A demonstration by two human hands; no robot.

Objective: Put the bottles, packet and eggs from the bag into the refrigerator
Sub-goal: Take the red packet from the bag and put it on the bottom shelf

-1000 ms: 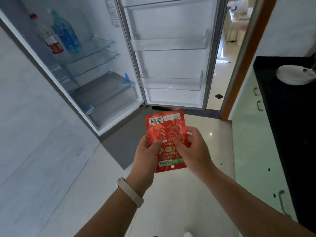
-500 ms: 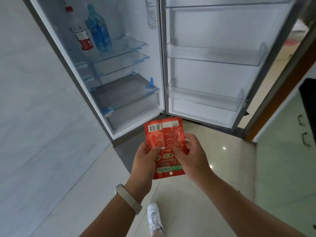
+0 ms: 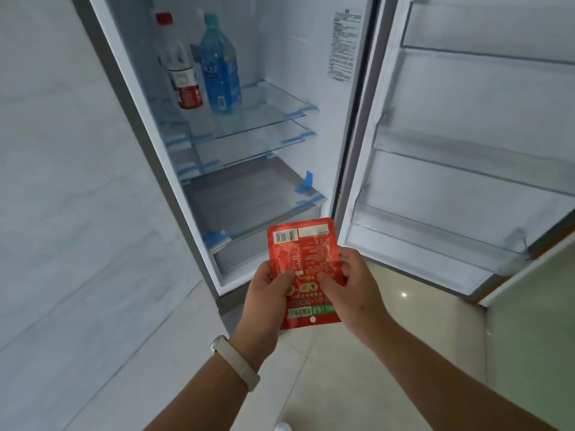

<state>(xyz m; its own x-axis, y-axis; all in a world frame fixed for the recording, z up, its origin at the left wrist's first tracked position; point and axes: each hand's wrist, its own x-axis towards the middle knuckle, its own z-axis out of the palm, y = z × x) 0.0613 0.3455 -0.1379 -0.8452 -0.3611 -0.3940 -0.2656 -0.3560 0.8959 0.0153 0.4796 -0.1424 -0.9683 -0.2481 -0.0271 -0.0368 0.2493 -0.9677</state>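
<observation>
I see red packet (image 3: 303, 253) held upright before open refrigerator (image 3: 295, 42), outside it, above floor (image 3: 326, 384). Left grip (image 3: 267, 293) pinches packet's left edge, thumb on front; right grip (image 3: 351, 290) pinches right edge likewise. Red-capped bottle (image 3: 183, 79) and blue bottle (image 3: 219, 66) stand side by side on upper glass shelf (image 3: 264, 107). Door (image 3: 466, 104) swung wide at right.

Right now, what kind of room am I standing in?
Probably a home kitchen: an open refrigerator stands ahead with a red-capped bottle and a blue bottle on its glass shelf, the floor is glossy tile, and the left hand and right hand hold a red food packet.
</observation>
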